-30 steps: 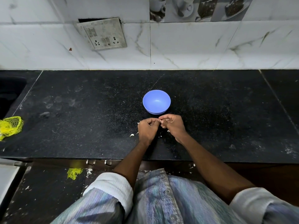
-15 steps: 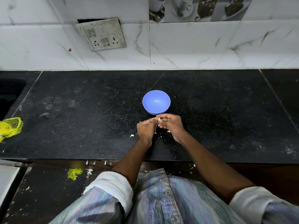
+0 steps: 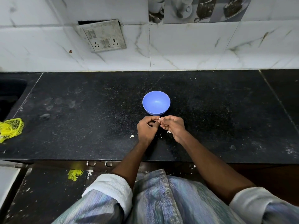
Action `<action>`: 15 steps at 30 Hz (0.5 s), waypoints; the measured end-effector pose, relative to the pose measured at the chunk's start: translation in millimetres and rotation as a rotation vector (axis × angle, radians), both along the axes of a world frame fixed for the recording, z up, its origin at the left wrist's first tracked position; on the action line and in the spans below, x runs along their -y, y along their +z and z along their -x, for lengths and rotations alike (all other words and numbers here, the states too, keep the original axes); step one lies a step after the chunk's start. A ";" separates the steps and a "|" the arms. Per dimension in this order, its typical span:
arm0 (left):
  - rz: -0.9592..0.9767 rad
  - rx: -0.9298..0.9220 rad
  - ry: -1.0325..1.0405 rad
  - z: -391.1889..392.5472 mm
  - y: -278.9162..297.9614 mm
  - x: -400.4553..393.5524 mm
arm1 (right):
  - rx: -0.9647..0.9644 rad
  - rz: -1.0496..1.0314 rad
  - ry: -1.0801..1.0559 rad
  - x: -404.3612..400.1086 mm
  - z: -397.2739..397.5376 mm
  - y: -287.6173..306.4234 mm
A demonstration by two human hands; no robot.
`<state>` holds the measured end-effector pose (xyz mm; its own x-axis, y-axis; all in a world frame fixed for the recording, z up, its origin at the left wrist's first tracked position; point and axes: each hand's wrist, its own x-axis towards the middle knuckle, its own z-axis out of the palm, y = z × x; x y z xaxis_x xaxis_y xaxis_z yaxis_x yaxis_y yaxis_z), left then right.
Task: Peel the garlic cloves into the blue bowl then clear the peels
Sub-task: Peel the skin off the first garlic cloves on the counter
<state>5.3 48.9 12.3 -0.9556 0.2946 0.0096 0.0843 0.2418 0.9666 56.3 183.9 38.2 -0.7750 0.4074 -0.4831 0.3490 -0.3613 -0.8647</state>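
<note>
One blue bowl (image 3: 156, 103), interior bare, beside both hands.

Round blue bowl (image 3: 156, 103) upright on black counter, nothing visible inside; small white garlic clove (image 3: 159, 119) just in front; white peel scraps (image 3: 132, 136) scattered nearby

two hands meet just in front of a blue bowl (image 3: 156, 102) on a black counter (image 3: 80, 120); left hand (image 3: 146, 128) and right hand (image 3: 174, 126) pinch a small white garlic clove (image 3: 159, 119). white peel scraps (image 3: 132, 136) lie beside them.
</note>
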 end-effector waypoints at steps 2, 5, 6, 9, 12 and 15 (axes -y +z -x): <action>-0.018 0.026 0.014 -0.4 -0.2 -0.7 | 0.021 -0.032 0.015 0.6 -0.8 -0.6; -0.104 0.160 0.076 -2.1 1.0 -1.3 | 0.032 -0.070 0.052 2.6 -1.1 0.8; -0.160 0.243 0.096 -2.8 2.3 -2.0 | 0.027 -0.072 0.059 3.5 -1.3 2.6; -0.352 0.548 0.149 -6.5 7.9 -3.2 | 0.033 -0.063 0.061 3.9 -2.3 6.2; -0.417 0.676 0.155 -8.3 9.3 -3.2 | 0.051 -0.105 0.068 6.0 -3.6 8.6; -0.419 0.680 0.176 -8.9 13.1 -4.0 | 0.123 -0.221 0.066 7.8 -3.9 7.9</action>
<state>14.2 52.9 25.4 -0.8240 0.2407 -0.5130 -0.5589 -0.1961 0.8057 60.2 176.1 46.1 -0.7443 0.4639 -0.4803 0.4733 -0.1408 -0.8695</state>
